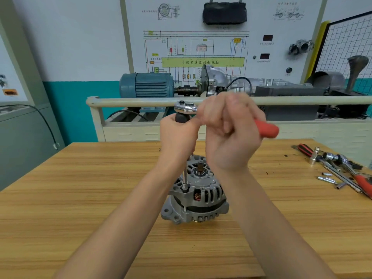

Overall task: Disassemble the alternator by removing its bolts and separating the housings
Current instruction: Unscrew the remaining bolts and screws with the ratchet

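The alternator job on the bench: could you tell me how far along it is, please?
Done: nothing visibly removed; the alternator stands whole on the table. In hand: the right hand grips the ratchet by its red handle, the left hand holds just under its head, and the extension sits on a housing bolt. Left: any remaining bolts, then separating the housings.

A wooden bench (80,198) carries spare wrenches and loose sockets (338,170) at its right edge. Beyond it stand a blue electric motor (147,85), a wiring-diagram board (201,49) and a wire grid panel (348,41).
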A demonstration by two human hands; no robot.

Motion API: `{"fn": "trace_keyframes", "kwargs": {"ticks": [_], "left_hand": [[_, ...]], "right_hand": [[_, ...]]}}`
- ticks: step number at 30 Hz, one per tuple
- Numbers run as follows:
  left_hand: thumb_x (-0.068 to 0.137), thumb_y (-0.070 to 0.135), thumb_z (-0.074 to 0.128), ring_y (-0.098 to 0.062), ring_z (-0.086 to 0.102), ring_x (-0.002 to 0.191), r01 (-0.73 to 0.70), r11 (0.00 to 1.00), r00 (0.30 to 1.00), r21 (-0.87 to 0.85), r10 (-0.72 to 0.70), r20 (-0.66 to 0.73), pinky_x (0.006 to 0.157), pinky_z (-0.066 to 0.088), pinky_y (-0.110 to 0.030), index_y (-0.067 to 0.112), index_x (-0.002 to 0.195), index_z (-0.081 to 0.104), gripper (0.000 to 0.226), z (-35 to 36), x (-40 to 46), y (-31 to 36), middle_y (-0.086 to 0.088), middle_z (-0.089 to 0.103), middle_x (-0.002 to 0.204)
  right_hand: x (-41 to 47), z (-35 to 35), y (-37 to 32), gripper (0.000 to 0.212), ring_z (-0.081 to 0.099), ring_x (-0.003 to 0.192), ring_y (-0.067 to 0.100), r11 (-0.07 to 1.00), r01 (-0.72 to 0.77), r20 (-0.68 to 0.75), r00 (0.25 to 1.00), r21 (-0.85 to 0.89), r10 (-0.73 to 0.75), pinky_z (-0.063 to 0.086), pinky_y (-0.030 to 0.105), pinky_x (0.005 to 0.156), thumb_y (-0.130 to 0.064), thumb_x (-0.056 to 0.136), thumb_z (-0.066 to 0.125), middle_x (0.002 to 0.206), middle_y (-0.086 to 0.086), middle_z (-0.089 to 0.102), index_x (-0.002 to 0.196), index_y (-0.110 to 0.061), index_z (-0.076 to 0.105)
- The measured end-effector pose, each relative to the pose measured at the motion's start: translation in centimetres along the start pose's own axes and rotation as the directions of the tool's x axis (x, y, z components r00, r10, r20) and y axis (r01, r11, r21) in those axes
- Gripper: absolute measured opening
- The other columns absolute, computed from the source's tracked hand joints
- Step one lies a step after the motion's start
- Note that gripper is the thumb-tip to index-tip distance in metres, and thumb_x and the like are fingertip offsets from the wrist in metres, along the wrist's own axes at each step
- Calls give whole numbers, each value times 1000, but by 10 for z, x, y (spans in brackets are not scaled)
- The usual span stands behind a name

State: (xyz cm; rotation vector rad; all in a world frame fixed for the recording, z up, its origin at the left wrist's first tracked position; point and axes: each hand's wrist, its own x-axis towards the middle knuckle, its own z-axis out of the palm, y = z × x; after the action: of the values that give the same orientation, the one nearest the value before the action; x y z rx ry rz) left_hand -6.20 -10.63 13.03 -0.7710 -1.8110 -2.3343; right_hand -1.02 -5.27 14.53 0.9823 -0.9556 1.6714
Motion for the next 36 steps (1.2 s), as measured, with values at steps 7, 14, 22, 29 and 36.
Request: {"fn": "trace_keyframes", "kwargs": {"ticks": [7,14,22,29,36], "left_hand": [[77,8,60,-10,25,29,181,980,841,-83,-111,530,38,25,-17,16,48,42,36,-20,9,9,2,32,37],[84,1,52,-6,15,28,232,970,839,-74,-161,520,36,15,-12,20,43,32,49,-16,9,9,7,22,35],[70,15,59,-9,19,32,56,998,988,-7,-54,142,36,19,-14,25,37,35,42,-1,1,3,8,28,36],[85,-6,58,-15,29,35,66,997,903,-49,-38,427,41,29,-21,14,52,45,41,-20,8,7,-1,36,42],[87,8,51,-6,18,27,244,968,773,-57,-159,614,36,17,-14,20,42,34,50,-19,10,11,6,24,34]], "right_hand": [[36,-36,9,45,20,29,12,592,-324,-184,747,738,638,22,23,38,-12,82,42,33,-4,23,37,-16,32],[33,-30,8,44,20,29,11,656,-255,-277,755,711,594,22,21,36,-11,80,43,33,-4,23,38,-17,33],[-5,3,0,34,33,45,10,987,84,12,996,-139,-83,25,32,50,-7,81,46,46,-9,36,53,-24,37],[27,-31,4,46,18,35,12,744,-313,-155,861,591,485,27,24,41,-11,84,41,35,-4,27,38,-17,35],[38,-42,21,44,24,28,13,522,-290,-157,742,802,652,25,25,35,-11,81,43,33,-2,25,38,-15,34]]}}
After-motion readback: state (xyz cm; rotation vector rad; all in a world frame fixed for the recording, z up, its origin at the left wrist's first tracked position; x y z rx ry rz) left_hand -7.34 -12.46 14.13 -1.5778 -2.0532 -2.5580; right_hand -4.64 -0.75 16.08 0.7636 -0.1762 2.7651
